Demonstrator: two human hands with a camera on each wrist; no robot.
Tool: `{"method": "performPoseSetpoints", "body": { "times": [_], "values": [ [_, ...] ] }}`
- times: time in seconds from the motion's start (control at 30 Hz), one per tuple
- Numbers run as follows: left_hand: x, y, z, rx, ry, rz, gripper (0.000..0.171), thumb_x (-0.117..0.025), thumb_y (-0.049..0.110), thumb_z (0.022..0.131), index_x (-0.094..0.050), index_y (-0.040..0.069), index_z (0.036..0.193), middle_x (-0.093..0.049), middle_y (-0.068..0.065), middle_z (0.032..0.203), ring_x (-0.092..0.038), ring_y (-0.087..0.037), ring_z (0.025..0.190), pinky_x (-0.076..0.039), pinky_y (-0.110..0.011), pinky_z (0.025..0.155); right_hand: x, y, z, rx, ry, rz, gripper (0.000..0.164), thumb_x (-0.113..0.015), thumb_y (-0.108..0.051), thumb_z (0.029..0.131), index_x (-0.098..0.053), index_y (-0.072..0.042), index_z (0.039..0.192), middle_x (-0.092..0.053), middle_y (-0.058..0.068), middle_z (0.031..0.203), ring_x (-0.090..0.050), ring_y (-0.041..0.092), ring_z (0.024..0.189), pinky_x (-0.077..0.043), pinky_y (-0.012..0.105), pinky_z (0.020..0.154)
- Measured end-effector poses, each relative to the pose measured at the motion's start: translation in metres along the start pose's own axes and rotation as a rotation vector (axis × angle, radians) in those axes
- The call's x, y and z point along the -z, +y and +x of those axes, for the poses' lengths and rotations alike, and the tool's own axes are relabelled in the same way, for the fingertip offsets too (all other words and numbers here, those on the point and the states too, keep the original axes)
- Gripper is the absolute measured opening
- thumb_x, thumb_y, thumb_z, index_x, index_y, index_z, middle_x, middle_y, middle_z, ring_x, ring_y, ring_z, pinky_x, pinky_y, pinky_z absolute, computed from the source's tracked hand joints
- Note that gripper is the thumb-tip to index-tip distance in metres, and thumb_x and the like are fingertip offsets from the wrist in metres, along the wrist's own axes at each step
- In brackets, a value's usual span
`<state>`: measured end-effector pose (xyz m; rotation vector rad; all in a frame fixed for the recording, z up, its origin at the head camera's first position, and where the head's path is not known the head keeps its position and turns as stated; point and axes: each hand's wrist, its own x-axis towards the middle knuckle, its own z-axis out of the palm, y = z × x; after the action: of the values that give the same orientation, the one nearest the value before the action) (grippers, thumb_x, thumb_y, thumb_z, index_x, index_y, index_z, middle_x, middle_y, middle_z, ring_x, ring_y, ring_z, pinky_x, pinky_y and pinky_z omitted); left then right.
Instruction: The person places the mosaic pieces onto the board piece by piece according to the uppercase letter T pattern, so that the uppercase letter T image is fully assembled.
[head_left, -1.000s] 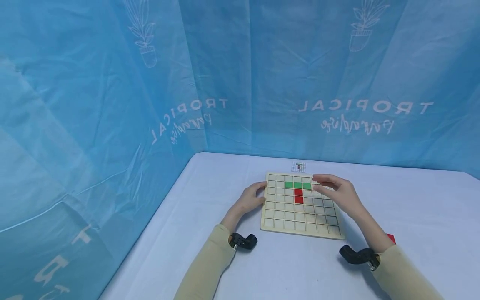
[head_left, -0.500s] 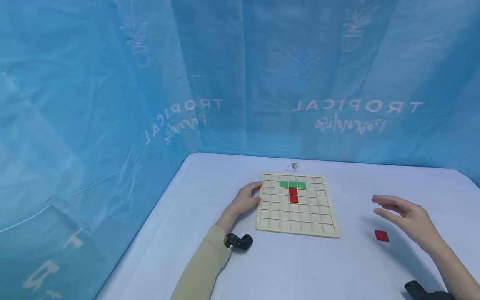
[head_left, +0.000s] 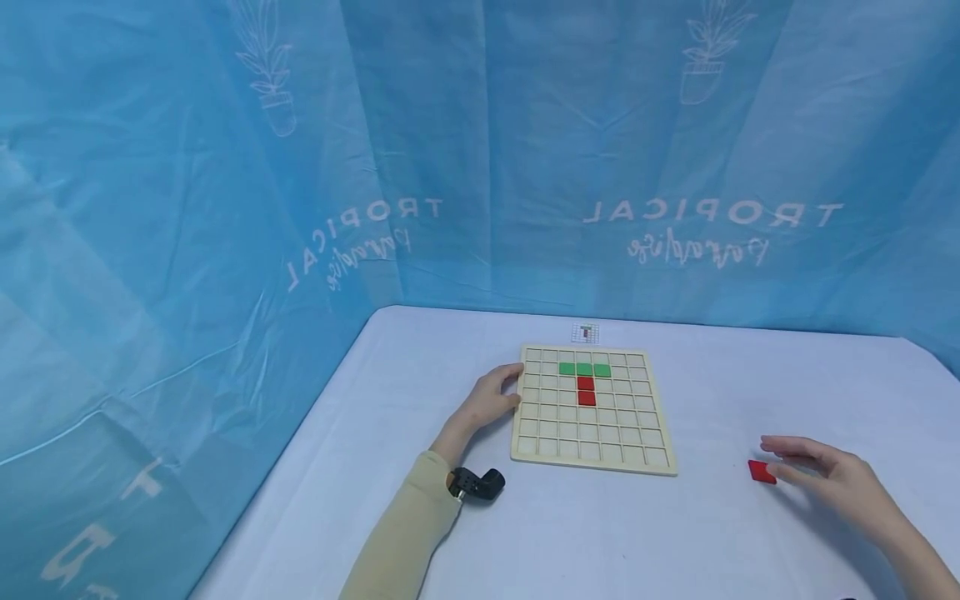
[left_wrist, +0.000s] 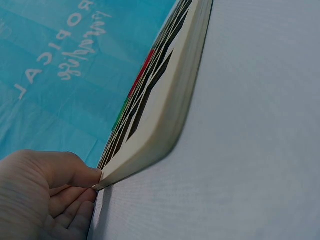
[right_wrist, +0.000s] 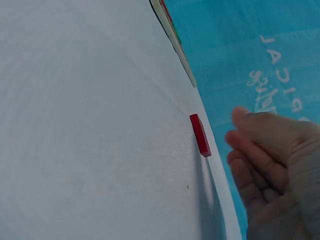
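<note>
A square wooden grid board (head_left: pixel 592 462) lies on the table. Three green tiles (head_left: pixel 584 369) form a row in it, with two red tiles (head_left: pixel 586 391) in a column below the middle one. The left hand (head_left: pixel 483 402) rests its thumb and fingertips against the board's left edge, spaced apart along it. Off to the right lies a loose red tile (head_left: pixel 760 472), flat on the white cloth. Over that tile's right side hovers the right hand (head_left: pixel 843 487), thumb and fingers parted. A gap separates this hand (right_wrist: pixel 272 160) from the tile (right_wrist: pixel 200 135) in the right wrist view.
A small printed card (head_left: pixel 585 333) with a T pattern in a grid lies behind the board. Blue printed curtains (head_left: pixel 525 167) stand along the back and left sides of the table (head_left: pixel 570 533), which is covered in white cloth.
My right hand has moved from over the board's right part, out to the right and then down toward the loose red tile. The left hand stays at the board's edge.
</note>
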<state>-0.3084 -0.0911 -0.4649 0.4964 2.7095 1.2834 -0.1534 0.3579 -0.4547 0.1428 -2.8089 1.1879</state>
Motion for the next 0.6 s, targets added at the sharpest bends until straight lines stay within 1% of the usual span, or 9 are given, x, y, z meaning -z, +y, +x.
{"method": "performPoseSetpoints", "body": {
  "times": [0.1,0.23,0.33,0.53,0.6],
  "values": [
    [0.0,0.001,0.0,-0.003,0.003,-0.002,0.057,-0.057,0.005,0.088,-0.04,0.005,0.143,-0.041,-0.01,0.144,-0.033,-0.024,0.135,-0.028,-0.037,0.111,-0.003,0.005,-0.001,-0.019,-0.018,-0.052,0.051,-0.07,-0.041,0.083,-0.063,-0.011,0.123,-0.065,0.001,0.115,-0.046,-0.021,0.095,-0.038,0.003,0.07],
    [-0.001,0.0,0.0,0.001,0.005,-0.009,0.057,-0.057,0.005,0.088,-0.04,0.005,0.143,-0.041,-0.01,0.144,-0.034,-0.024,0.134,-0.028,-0.037,0.111,-0.007,0.011,-0.002,-0.013,-0.018,-0.114,0.053,-0.073,-0.043,0.079,-0.065,-0.012,0.121,-0.064,0.009,0.117,-0.041,-0.024,0.093,-0.042,0.004,0.069],
    [-0.002,-0.001,0.0,0.009,0.004,-0.009,0.058,-0.057,0.006,0.088,-0.04,0.006,0.143,-0.041,-0.009,0.144,-0.034,-0.023,0.135,-0.028,-0.036,0.111,-0.008,0.014,-0.002,-0.003,-0.011,-0.142,0.052,-0.074,-0.043,0.079,-0.065,-0.011,0.12,-0.064,0.011,0.116,-0.04,-0.025,0.091,-0.043,0.004,0.069],
    [-0.003,-0.001,0.001,0.008,0.008,-0.01,0.058,-0.057,0.006,0.088,-0.04,0.006,0.143,-0.041,-0.008,0.144,-0.034,-0.022,0.135,-0.028,-0.035,0.111,-0.01,0.017,-0.002,0.076,0.042,-0.171,0.044,-0.078,-0.033,0.077,-0.068,-0.013,0.114,-0.066,0.009,0.11,-0.045,-0.022,0.091,-0.041,0.001,0.069],
    [-0.003,-0.002,0.001,0.004,0.01,-0.008,0.058,-0.057,0.006,0.087,-0.04,0.006,0.143,-0.041,-0.008,0.144,-0.034,-0.022,0.135,-0.028,-0.034,0.111,-0.01,0.017,-0.002,0.087,0.054,-0.182,0.042,-0.078,-0.031,0.077,-0.068,-0.013,0.113,-0.066,0.009,0.109,-0.045,-0.021,0.09,-0.041,0.0,0.069]
  ]
}}
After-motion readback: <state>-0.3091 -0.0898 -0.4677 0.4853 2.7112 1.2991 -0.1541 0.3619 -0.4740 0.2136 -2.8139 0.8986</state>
